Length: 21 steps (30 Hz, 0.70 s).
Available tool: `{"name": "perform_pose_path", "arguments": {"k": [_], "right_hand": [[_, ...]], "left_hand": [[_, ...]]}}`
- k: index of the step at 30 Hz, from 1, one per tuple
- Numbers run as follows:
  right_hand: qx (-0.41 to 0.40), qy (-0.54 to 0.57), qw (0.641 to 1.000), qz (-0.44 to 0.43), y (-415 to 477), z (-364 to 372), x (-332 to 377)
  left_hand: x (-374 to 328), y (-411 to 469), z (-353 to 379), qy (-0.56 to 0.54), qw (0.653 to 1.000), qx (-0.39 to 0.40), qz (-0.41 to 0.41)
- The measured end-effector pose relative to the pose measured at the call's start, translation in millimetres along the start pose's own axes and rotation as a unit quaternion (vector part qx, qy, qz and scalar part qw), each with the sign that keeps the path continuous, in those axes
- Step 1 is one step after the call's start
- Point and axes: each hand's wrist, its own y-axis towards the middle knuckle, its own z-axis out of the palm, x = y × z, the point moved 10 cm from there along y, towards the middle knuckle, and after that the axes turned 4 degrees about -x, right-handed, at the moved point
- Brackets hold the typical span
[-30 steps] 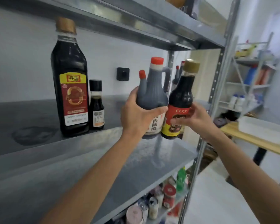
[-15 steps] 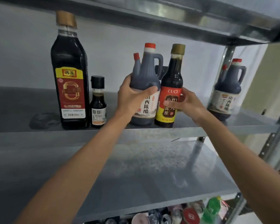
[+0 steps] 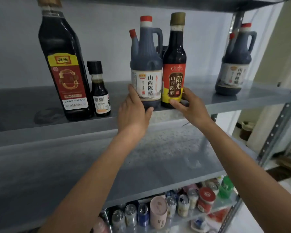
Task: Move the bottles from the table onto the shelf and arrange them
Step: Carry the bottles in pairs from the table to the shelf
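Note:
A dark handled vinegar jug [image 3: 146,64] with a red cap and a white label stands on the grey metal shelf [image 3: 168,115]. Touching its right side stands a dark CUCU bottle [image 3: 174,64] with a gold cap and a red-yellow label. My left hand [image 3: 133,115] wraps the jug's base, thumb under its front. My right hand [image 3: 191,108] grips the CUCU bottle's base from the right. Both bottles are upright near the shelf's front edge.
A tall Danyu vinegar bottle [image 3: 65,73] and a small black-capped bottle [image 3: 99,91] stand to the left. A second handled jug [image 3: 235,64] stands at the right end. The lower shelf [image 3: 158,157] is bare; several cans [image 3: 158,211] sit below. A metal upright [image 3: 279,123] runs along the right.
Both bottles went from held in the air onto the shelf, and my hands have slid down from their middles to their bases.

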Motion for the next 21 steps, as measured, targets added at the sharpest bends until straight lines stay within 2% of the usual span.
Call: {"name": "perform_pose_path", "arguments": {"k": [4, 7, 9, 11, 14, 17, 21], "right_hand": [[-0.035, -0.182, 0.979, -0.084, -51, -4, 0], [-0.033, -0.259, 0.964, -0.056, -103, -2, -15], [-0.023, -0.300, 0.954, 0.006, -149, 3, -32], [-0.014, -0.322, 0.944, 0.076, -206, 9, -46], [-0.015, -0.347, 0.920, 0.180, -306, 18, -59], [-0.049, -0.363, 0.876, 0.314, -419, 19, -56], [-0.090, -0.394, 0.793, 0.456, -561, 18, -19]], "left_hand": [[-3, -43, 7, 0.184, 0.974, -0.053, 0.117], [1, -83, 23, 0.157, 0.965, -0.061, 0.203], [6, -119, 46, 0.106, 0.960, -0.024, 0.260], [18, -162, 80, 0.094, 0.948, 0.067, 0.295], [43, -236, 132, 0.120, 0.908, 0.206, 0.344], [53, -308, 153, 0.117, 0.859, 0.276, 0.416], [43, -399, 146, 0.059, 0.793, 0.326, 0.512]]}}
